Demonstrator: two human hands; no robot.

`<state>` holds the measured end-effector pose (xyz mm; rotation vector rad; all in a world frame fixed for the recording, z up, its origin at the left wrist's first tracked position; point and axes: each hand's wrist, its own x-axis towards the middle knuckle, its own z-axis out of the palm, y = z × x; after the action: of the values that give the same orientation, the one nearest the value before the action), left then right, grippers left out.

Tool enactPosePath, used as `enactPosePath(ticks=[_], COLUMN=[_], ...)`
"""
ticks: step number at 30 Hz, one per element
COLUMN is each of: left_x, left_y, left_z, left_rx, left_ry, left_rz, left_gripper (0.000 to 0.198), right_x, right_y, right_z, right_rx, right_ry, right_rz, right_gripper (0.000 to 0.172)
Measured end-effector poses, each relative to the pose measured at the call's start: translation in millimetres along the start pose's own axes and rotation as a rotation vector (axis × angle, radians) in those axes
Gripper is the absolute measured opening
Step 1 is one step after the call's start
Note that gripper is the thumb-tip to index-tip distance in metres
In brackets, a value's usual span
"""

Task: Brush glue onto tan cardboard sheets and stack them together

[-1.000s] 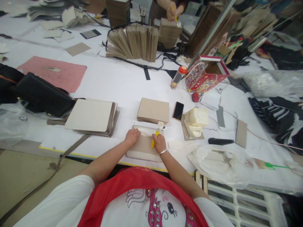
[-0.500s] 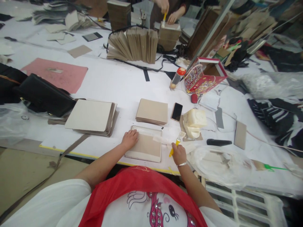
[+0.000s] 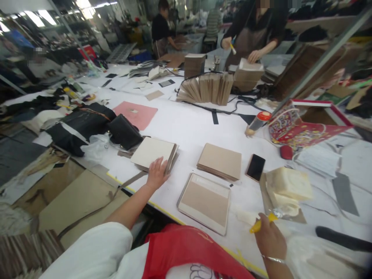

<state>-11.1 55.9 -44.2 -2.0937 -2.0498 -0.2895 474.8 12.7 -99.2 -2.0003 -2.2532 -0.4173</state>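
Note:
My left hand (image 3: pixel 157 173) reaches out to the near edge of a stack of pale cardboard sheets (image 3: pixel 154 154), fingers spread and touching its corner. My right hand (image 3: pixel 270 240) is closed round a yellow-handled brush (image 3: pixel 261 223) near the table's front edge. Between the hands lies a flat board with a brown card panel (image 3: pixel 205 202) and a pale border. A second, smaller stack of brown cards (image 3: pixel 221 161) sits just beyond it. A lump of pale yellowish paste (image 3: pixel 286 190) rests on a card to the right.
A black phone (image 3: pixel 255 167) lies beside the brown stack. Black bags (image 3: pixel 87 126) and a pink sheet (image 3: pixel 136 114) are at the left. A red patterned box (image 3: pixel 302 126), a bottle (image 3: pixel 256 123) and fanned cards (image 3: pixel 207 89) stand farther back. Another person (image 3: pixel 252 35) works across the table.
My left hand left the board and moved left to the pale stack. My right hand drew the brush back toward the front edge. The view lifted and swung left.

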Motion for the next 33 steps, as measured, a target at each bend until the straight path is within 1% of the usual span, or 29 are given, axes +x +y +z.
enactPosePath(ticks=[1, 2, 4, 6, 7, 8, 10, 12, 14, 16, 17, 19, 21, 22, 23, 25, 27, 29, 31, 33], left_x=[0.9, 1.4, 1.4, -1.3, -4.0, -7.5, -17.2, -29.4, -42.8, -55.7, -61.5, -70.8, -76.3, -77.9, -78.8, -79.7, -80.0, -79.9, -78.8, -77.1], left_y=[-15.8, -30.0, -51.6, -62.5, -63.7, -62.0, -49.9, -26.3, 6.6, 44.3, 63.0, 96.1, 118.5, 124.5, 127.1, 123.6, 113.3, 103.0, 97.1, 96.6], left_z=[-3.5, -5.4, -6.0, -5.2, -5.2, -5.6, -7.7, -10.1, -11.6, -11.1, -10.0, -5.7, 1.1, 5.1, 9.4, 18.1, 25.9, 32.2, 36.8, 40.0], left_rx=[0.032, 0.051, 0.064, 0.067, 0.064, 0.05, -0.016, -0.111, -0.211, -0.303, -0.34, -0.383, -0.385, -0.38, -0.373, -0.357, -0.324, -0.276, -0.242, -0.24], left_ry=[-0.038, -0.09, -0.193, -0.242, -0.236, -0.213, -0.134, -0.032, 0.033, 0.041, 0.029, -0.022, -0.1, -0.138, -0.174, -0.239, -0.316, -0.403, -0.469, -0.507], left_rz=[-0.041, -0.069, -0.07, -0.001, 0.048, 0.11, 0.249, 0.377, 0.513, 0.669, 0.744, 0.859, 0.902, 0.898, 0.881, 0.829, 0.78, 0.723, 0.646, 0.588], left_gripper=[0.061, 0.06, 0.047, 0.026, 0.018, 0.014, 0.016, 0.017, 0.018, 0.018, 0.018, 0.017, 0.017, 0.018, 0.019, 0.029, 0.046, 0.057, 0.06, 0.061], right_x=[7.2, 14.5, 28.6, 40.8, 45.6, 49.2, 53.0, 53.4, 52.7, 50.8, 48.6, 40.2, 27.1, 19.7, 12.1, -1.9, -13.3, -21.4, -25.9, -26.6], right_y=[-5.7, -12.6, -31.0, -56.4, -71.5, -87.8, -122.3, -155.6, -182.8, -199.0, -202.1, -198.7, -185.0, -175.9, -166.0, -146.6, -130.3, -118.6, -111.1, -107.1], right_z=[-2.3, -5.6, -13.1, -20.9, -25.2, -30.1, -42.4, -56.3, -67.4, -71.5, -70.7, -64.8, -55.3, -49.8, -44.1, -32.5, -21.7, -13.0, -7.2, -3.8], right_rx=[0.027, 0.059, 0.138, 0.236, 0.293, 0.357, 0.498, 0.658, 0.79, 0.878, 0.893, 0.89, 0.866, 0.853, 0.835, 0.773, 0.675, 0.557, 0.432, 0.328], right_ry=[0.039, 0.073, 0.116, 0.129, 0.124, 0.114, 0.055, -0.061, -0.223, -0.334, -0.356, -0.344, -0.298, -0.279, -0.267, -0.271, -0.307, -0.344, -0.339, -0.303], right_rz=[-0.014, -0.035, -0.088, -0.136, -0.155, -0.167, -0.188, -0.182, -0.12, -0.011, 0.05, 0.145, 0.177, 0.175, 0.167, 0.155, 0.16, 0.168, 0.168, 0.153], right_gripper=[0.027, 0.028, 0.028, 0.028, 0.027, 0.027, 0.026, 0.025, 0.023, 0.022, 0.022, 0.021, 0.019, 0.017, 0.016, 0.015, 0.017, 0.019, 0.021, 0.025])
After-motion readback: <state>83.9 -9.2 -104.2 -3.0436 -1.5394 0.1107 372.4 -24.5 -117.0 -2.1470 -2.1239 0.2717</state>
